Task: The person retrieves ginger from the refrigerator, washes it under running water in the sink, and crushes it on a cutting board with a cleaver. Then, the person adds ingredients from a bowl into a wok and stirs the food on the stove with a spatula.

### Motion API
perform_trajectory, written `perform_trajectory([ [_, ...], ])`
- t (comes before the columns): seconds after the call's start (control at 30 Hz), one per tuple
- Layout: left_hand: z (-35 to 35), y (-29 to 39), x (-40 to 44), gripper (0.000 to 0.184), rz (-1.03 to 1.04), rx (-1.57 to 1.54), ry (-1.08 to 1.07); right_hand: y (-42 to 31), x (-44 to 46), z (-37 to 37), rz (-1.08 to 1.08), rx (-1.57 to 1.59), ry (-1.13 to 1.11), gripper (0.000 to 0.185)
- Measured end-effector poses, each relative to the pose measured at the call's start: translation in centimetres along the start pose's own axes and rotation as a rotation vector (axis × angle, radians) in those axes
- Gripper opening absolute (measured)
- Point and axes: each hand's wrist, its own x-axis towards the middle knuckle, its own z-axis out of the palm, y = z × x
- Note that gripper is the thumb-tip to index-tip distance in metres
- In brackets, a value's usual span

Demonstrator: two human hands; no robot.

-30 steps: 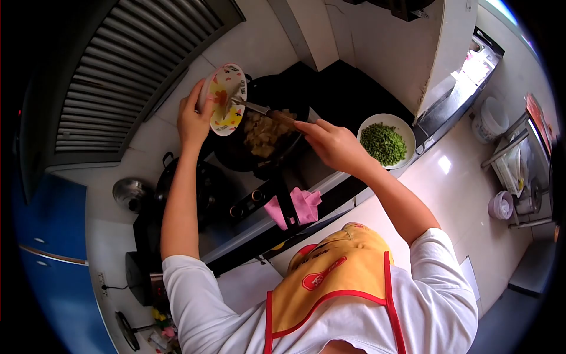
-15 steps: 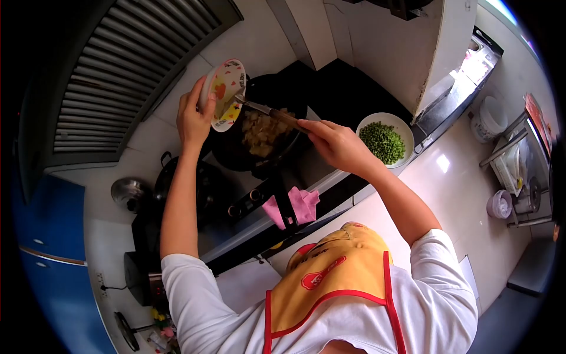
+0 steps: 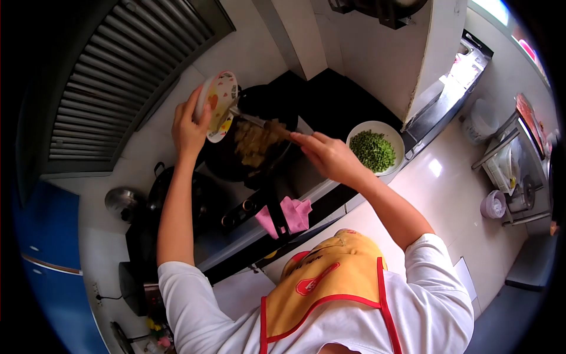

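My left hand (image 3: 190, 131) grips a patterned bowl (image 3: 216, 107) from its outer side, tilted over the left edge of a dark wok (image 3: 227, 168). In my right hand (image 3: 323, 152) is the wooden handle of a spatula (image 3: 276, 128). Its metal end reaches into the bowl's mouth. Pale brownish food pieces (image 3: 254, 143) lie in the wok below the spatula. To the right of my right hand sits a white bowl (image 3: 401, 141) of chopped green vegetables (image 3: 372, 151).
A pink cloth (image 3: 295, 213) hangs at the stove's front edge. Left of the wok is a second dark pot (image 3: 162, 187), with a metal bowl (image 3: 125, 204) beyond it. A rack (image 3: 525, 221) and a bucket (image 3: 481, 121) stand at the right.
The camera view has shifted a little. Both hands still hold the bowl and spatula close together; the bowl's tilt has changed slightly, with the spatula end still at its mouth.
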Motion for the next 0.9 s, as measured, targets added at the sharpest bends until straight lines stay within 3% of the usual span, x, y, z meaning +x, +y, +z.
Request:
perform_trajectory([
  [0.1,0.6,-1.1,-0.1,0.037,0.109,0.005,0.06,-0.4,-0.7,-0.9,0.021,0.069,0.019,0.031],
  [0.23,0.7,-0.4,0.1,0.036,0.099,-0.037,0.049,-0.3,0.5,-0.6,0.029,0.23,0.108,0.03],
  [0.4,0.6,-0.6,0.3,0.037,0.116,-0.021,0.026,1.3,1.3,-1.1,0.172,0.513,-0.017,0.03],
  [0.7,0.1,-1.0,0.3,0.036,0.107,-0.076,0.02,2.8,0.5,-2.3,0.061,0.425,-0.024,0.029],
  [0.77,0.1,-0.5,0.5,0.036,0.116,-0.083,0.014,2.2,1.0,-1.8,0.172,0.59,-0.019,0.029],
  [0.9,-0.6,-0.3,0.7,0.036,0.125,-0.081,-0.001,3.3,0.2,-1.2,0.263,0.59,-0.097,0.03],
])
